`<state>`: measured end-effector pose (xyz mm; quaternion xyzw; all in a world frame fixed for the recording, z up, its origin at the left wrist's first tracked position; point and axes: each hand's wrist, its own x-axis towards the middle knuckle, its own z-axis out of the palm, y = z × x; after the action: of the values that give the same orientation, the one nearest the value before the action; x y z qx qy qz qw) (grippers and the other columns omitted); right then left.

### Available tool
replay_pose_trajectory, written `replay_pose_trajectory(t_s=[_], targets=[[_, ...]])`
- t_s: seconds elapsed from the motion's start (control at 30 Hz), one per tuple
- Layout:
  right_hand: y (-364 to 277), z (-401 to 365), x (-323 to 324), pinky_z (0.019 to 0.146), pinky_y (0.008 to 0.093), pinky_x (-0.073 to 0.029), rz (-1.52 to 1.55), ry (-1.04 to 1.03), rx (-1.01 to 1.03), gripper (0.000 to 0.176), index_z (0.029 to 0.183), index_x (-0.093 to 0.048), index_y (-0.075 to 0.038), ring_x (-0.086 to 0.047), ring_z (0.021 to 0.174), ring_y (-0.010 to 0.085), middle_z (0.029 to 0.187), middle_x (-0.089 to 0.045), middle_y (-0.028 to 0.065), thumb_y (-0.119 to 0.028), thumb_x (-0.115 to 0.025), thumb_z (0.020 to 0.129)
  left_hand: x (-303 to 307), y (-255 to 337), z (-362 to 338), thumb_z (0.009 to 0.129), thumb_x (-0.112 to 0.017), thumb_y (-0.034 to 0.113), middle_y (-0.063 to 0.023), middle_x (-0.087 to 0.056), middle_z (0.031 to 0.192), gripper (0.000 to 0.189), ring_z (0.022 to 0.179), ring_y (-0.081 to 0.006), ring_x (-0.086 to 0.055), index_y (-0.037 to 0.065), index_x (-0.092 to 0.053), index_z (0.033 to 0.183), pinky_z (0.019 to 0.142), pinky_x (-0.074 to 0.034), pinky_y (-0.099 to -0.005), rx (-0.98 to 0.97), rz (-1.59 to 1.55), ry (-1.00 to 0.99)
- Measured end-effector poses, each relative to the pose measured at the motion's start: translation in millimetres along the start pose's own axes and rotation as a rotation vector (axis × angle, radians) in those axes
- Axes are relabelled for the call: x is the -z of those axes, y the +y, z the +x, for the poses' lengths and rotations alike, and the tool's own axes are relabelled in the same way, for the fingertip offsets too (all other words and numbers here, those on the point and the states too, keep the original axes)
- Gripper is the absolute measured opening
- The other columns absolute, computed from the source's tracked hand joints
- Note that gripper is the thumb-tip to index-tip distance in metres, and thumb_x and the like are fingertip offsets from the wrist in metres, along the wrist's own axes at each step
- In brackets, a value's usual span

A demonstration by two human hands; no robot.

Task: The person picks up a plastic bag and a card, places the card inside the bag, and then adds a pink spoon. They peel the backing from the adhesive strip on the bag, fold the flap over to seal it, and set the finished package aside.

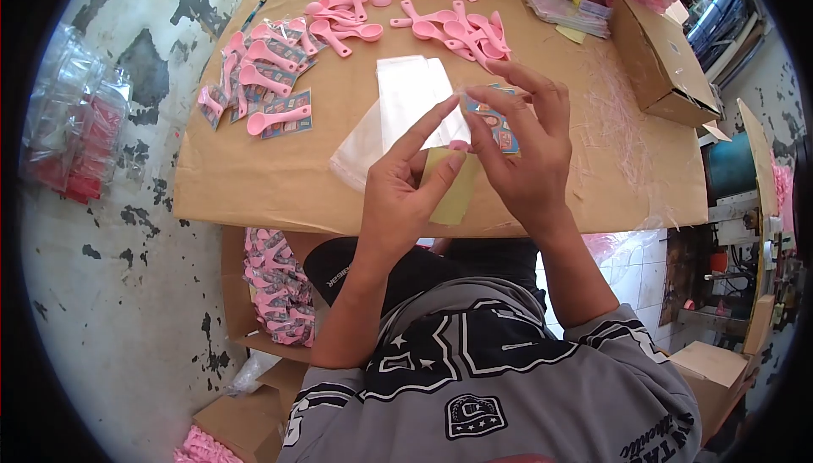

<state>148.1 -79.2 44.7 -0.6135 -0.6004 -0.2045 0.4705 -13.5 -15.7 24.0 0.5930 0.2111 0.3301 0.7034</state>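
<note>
Showing thumb and forefinger parted, the left hand (400, 185) has its thumb at a pink piece (458, 146) above a yellow-green sheet (453, 199), near the worktop's (271, 177) 6 o'clock edge. The right hand's (533, 151) grip is half-curled; whether either grip clasps anything cannot be told. White sleeves (411, 94) lie at 11 o'clock.

Head-worn view, facing forward, down; left hand (402, 179), right hand (533, 145) near, table (254, 175) beyond
</note>
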Motion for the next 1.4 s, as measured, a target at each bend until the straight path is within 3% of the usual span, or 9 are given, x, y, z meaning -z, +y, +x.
replay_pose_trajectory(t_s=[0.57,0.67,0.73,0.8,0.93,1.03,1.13,1.2,1.4], targets=[[-1,10,5,0.095,0.0429,-0.05,-0.01,-0.107,0.068,0.018,0.097,-0.072,-0.005,-0.061,0.112,0.0316,0.121,-0.071,0.008,-0.002,-0.077,0.08,16,3,-11,0.095,-0.068,0.008,0.003,-0.06,0.062,0.069,0.056,-0.0014,-0.042,0.016,-0.047,0.161,0.057,-0.034,-0.0237,-0.036,0.229,-0.119],[4,11,8,0.095,0.0434,-0.051,0.016,-0.111,0.047,0.019,0.098,-0.069,-0.005,-0.064,0.111,0.0322,0.119,-0.071,0.0098,-0.001,-0.076,0.081,20,3,-11,0.097,-0.067,0.008,0.0002,-0.066,0.069,0.068,0.062,-0.0018,-0.049,0.013,-0.045,0.161,0.06,-0.039,-0.0233,-0.054,0.271,-0.164],[7,12,11,0.093,0.0433,-0.053,0.075,-0.073,-0.029,0.019,0.099,-0.068,-0.004,-0.066,0.108,0.0305,0.118,-0.072,0.0115,-0.001,-0.075,0.082,18,6,-14,0.1,-0.066,0.008,-0.0076,-0.072,0.086,0.064,0.077,-0.0057,-0.059,0.009,-0.044,0.161,0.071,-0.047,-0.0239,-0.022,0.174,-0.171],[23,13,14,0.091,0.0409,-0.055,0.246,0.078,-0.187,0.015,0.099,-0.067,-0.004,-0.069,0.103,0.0266,0.114,-0.073,0.0137,0.001,-0.071,0.086,13,14,-17,0.104,-0.064,0.007,-0.0198,-0.077,0.113,0.059,0.103,-0.0134,-0.072,0.002,-0.042,0.159,0.089,-0.056,-0.0258,0.034,-0.021,-0.154],[35,28,28,0.081,0.032,-0.055,0.822,0.438,-0.451,0.01,0.097,-0.063,-0.004,-0.067,0.085,0.0148,0.098,-0.072,0.012,0.005,-0.061,0.093,14,5,-14,0.104,-0.066,0.012,-0.0235,-0.076,0.116,0.048,0.105,-0.0176,-0.074,-0.001,-0.052,0.149,0.09,-0.058,-0.0293,0.039,-0.123,-0.013],[50,14,45,0.074,0.0272,-0.05,0.956,0.285,-0.458,0.011,0.095,-0.062,-0.005,-0.058,0.073,0.0103,0.088,-0.065,0.0065,0.005,-0.055,0.095,13,2,-10,0.104,-0.068,0.015,-0.0242,-0.075,0.12,0.039,0.107,-0.0197,-0.074,-0.002,-0.06,0.139,0.09,-0.059,-0.0304,-0.001,-0.17,0.067],[37,-5,48,0.065,0.0257,-0.046,1.001,-0.03,-0.66,0.013,0.099,-0.065,-0.004,-0.048,0.068,0.0062,0.083,-0.059,0.0014,0.001,-0.054,0.097,10,0,-5,0.103,-0.069,0.014,-0.0207,-0.074,0.121,0.036,0.107,-0.0174,-0.072,-0.003,-0.063,0.135,0.092,-0.057,-0.0292,-0.069,-0.232,0.095],[26,-6,46,0.062,0.0244,-0.046,0.931,-0.331,-0.745,0.014,0.107,-0.07,-0.003,-0.054,0.073,0.0049,0.088,-0.063,0.0007,-0.006,-0.057,0.101,11,-4,-2,0.104,-0.068,0.011,-0.0167,-0.072,0.124,0.032,0.111,-0.0146,-0.068,-0.002,-0.065,0.132,0.096,-0.055,-0.0289,-0.117,-0.204,0.084],[2,-14,13,0.07,0.0216,-0.052,0.984,-0.394,-0.71,0.02,0.114,-0.072,-0.002,-0.067,0.089,0.0069,0.099,-0.072,0.0027,-0.019,-0.07,0.103,9,-6,0,0.103,-0.068,0.011,-0.0126,-0.074,0.117,0.032,0.103,-0.0129,-0.069,-0.004,-0.065,0.132,0.094,-0.055,-0.0266,-0.122,-0.195,0.083]])
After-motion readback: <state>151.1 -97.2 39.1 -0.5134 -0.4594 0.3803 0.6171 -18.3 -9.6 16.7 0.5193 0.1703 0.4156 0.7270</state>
